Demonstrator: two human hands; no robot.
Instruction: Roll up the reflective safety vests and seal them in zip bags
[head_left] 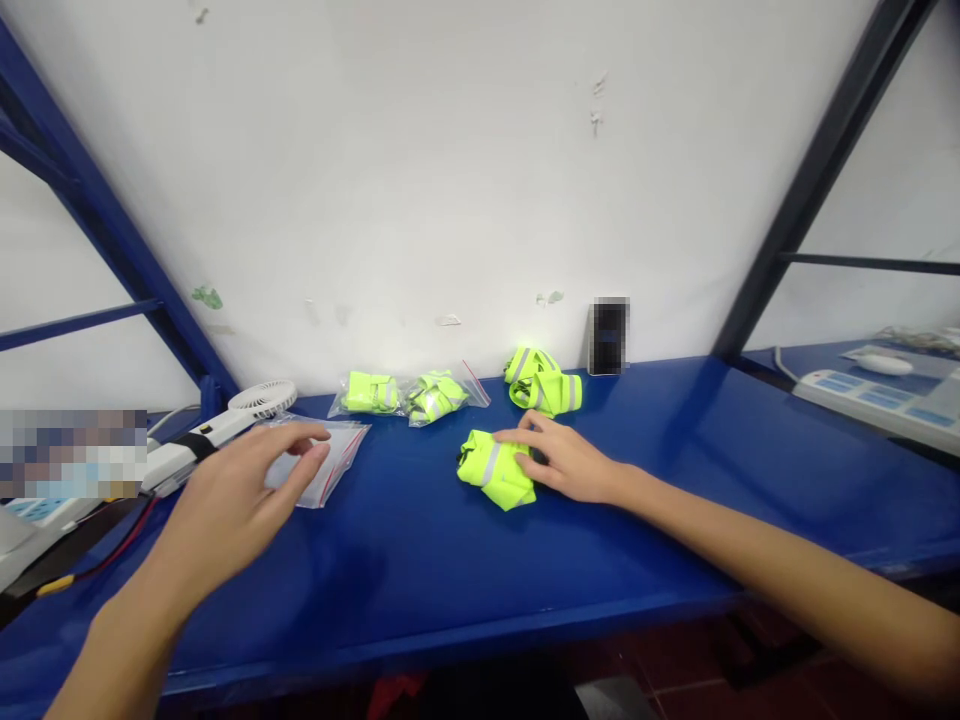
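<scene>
My right hand (562, 457) lies at the right side of a folded neon-yellow reflective bundle (499, 473) with a grey stripe. Its index finger rests on top and the thumb is at the edge, gripping the fabric. My left hand (255, 490) hovers with thumb and fingers apart, nothing between them, over a stack of clear zip bags (346, 455) that it partly hides. Behind, near the wall, lie two bagged yellow bundles, one flat (371, 392) and one crumpled (436, 397). To their right sit loose rolled yellow reflective bands (546, 385).
A white handheld fan (262, 398) and a power strip (52, 510) with cables stand at the left. A dark blurred upright device (608, 337) leans on the wall. Another power strip (877, 400) lies at the right. Metal posts (795, 190) flank the blue table (637, 560).
</scene>
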